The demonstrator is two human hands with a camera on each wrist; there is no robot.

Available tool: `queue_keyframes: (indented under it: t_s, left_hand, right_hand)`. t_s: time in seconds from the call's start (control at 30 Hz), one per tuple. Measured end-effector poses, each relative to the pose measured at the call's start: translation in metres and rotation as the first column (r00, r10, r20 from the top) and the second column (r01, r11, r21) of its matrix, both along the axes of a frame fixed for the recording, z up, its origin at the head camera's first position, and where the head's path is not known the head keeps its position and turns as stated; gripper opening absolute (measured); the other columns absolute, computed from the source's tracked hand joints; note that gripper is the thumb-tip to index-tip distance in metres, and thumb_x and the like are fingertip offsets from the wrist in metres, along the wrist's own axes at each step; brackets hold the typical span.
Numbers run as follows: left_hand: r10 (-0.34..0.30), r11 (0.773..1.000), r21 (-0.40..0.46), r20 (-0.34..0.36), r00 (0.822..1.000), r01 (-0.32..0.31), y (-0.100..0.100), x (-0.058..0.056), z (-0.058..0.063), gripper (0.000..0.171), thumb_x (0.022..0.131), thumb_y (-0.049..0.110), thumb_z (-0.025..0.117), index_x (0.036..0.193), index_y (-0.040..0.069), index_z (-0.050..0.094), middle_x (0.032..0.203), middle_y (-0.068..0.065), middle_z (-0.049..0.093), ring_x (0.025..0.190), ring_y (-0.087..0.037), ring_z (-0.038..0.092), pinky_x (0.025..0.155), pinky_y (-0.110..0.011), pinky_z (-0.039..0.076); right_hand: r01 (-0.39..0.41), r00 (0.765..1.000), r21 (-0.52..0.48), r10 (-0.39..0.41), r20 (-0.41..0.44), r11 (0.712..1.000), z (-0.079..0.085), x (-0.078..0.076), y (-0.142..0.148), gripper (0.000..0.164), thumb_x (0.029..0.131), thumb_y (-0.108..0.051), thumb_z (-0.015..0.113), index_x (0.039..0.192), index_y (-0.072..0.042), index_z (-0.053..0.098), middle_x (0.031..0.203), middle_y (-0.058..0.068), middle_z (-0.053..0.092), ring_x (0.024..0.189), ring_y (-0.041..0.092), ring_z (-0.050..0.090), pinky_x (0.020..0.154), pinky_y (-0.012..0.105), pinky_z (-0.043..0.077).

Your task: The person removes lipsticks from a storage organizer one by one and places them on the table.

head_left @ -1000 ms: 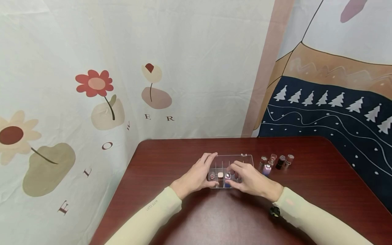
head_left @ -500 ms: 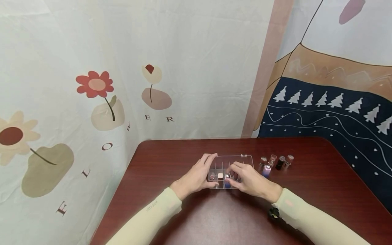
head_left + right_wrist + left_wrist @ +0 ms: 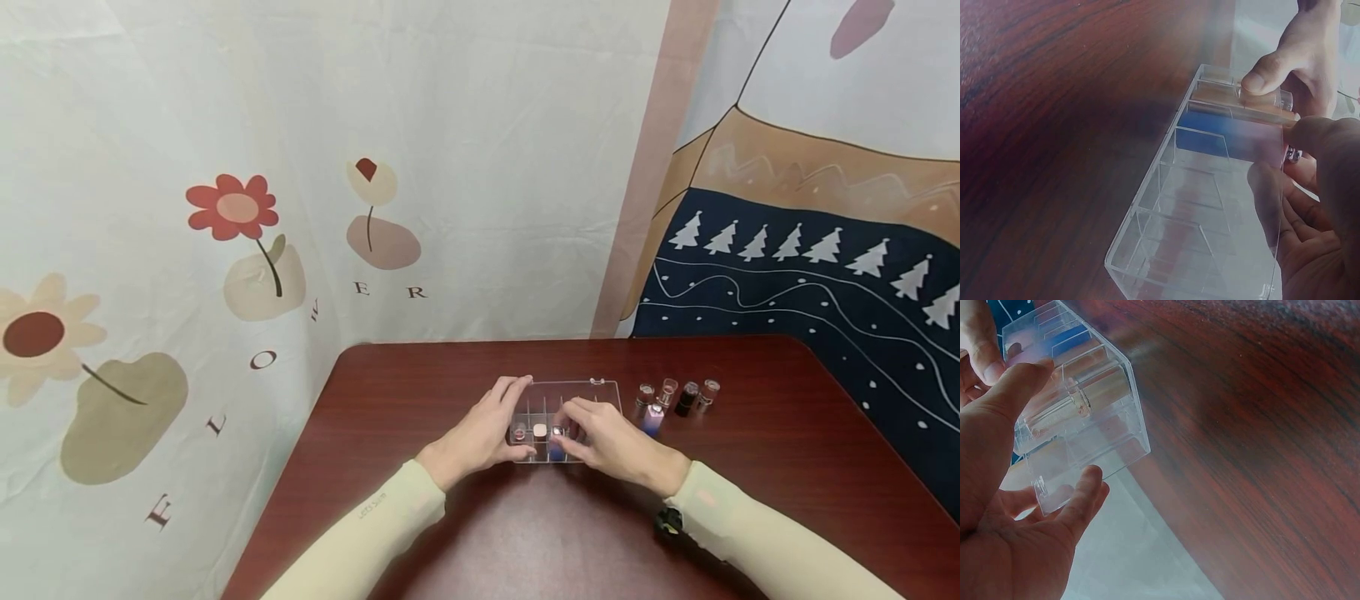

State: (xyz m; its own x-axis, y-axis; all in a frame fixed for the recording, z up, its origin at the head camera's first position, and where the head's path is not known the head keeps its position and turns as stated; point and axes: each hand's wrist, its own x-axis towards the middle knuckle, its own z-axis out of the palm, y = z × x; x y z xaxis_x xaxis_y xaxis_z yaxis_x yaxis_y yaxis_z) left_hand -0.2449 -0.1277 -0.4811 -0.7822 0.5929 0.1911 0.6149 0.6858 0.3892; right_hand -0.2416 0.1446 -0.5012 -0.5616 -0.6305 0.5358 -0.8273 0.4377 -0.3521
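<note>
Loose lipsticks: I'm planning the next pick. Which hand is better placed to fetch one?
Probably the right. The right hand is nearer the loose lipsticks, though it pinches a blue lipstick in the box. The left hand grips the box and would have to reach across.

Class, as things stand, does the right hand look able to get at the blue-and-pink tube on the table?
Probably yes. That loose tube sits outside the clear organizer, to the right hand's right, with nothing visible blocking the way. The hand would first have to release the similar tube it pinches.
</note>
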Motion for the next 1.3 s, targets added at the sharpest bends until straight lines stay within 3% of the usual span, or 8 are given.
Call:
queue_keyframes:
  t_s: [0.3,0.57,0.77,0.97,1.3]
  left_hand:
    - [0.000,1.000,-0.001,-0.013,1.000,0.000,0.001,0.000,0.002,0.113,0.091,0.030,0.104,0.177,0.001,0.037,0.166,-0.022,0.053,0.145,-0.042,0.066,0.126,-0.051,0.060]
    - [0.001,1.000,-0.003,-0.013,1.000,-0.001,0.001,0.000,0.002,0.113,0.090,0.029,0.104,0.176,0.001,0.037,0.165,-0.023,0.053,0.144,-0.043,0.066,0.126,-0.051,0.060]
    - [0.002,1.000,-0.006,-0.014,1.000,-0.002,0.001,0.000,0.003,0.113,0.090,0.030,0.104,0.177,0.002,0.037,0.165,-0.023,0.053,0.144,-0.043,0.066,0.126,-0.052,0.060]
    - [0.008,1.000,0.000,-0.009,1.000,-0.008,0.002,0.000,0.003,0.113,0.090,0.031,0.104,0.177,0.002,0.036,0.165,-0.022,0.053,0.144,-0.041,0.066,0.126,-0.051,0.060]
    - [0.013,1.000,0.007,-0.007,1.000,-0.012,0.002,0.001,-0.001,0.114,0.090,0.031,0.104,0.177,0.003,0.036,0.165,-0.021,0.053,0.146,-0.041,0.066,0.127,-0.051,0.059]
  right_hand:
    - [-0.011,1.000,-0.019,0.011,0.011,1.000,0.004,0.001,0.002,0.022,0.098,-0.005,0.093,0.109,-0.008,0.074,0.097,-0.002,0.080,0.083,0.001,0.074,0.072,0.020,0.066]
    - [-0.014,0.999,-0.062,0.011,-0.052,0.998,0.009,0.001,0.008,0.026,0.094,-0.002,0.095,0.110,-0.009,0.076,0.097,-0.003,0.080,0.084,0.002,0.075,0.074,0.017,0.065]
    - [-0.010,0.996,-0.087,0.002,-0.086,0.996,0.015,0.004,0.013,0.030,0.090,0.000,0.097,0.111,-0.009,0.076,0.097,-0.003,0.080,0.082,0.002,0.075,0.070,0.022,0.066]
    - [-0.003,0.998,-0.105,-0.003,-0.059,0.994,0.021,0.007,0.018,0.033,0.090,0.002,0.097,0.114,-0.009,0.077,0.100,-0.004,0.080,0.084,0.001,0.075,0.069,0.026,0.068]
    - [0.024,0.997,-0.097,-0.031,-0.068,0.995,0.029,0.010,0.030,0.038,0.087,0.001,0.099,0.116,-0.010,0.077,0.100,-0.005,0.079,0.084,0.002,0.076,0.074,0.015,0.064]
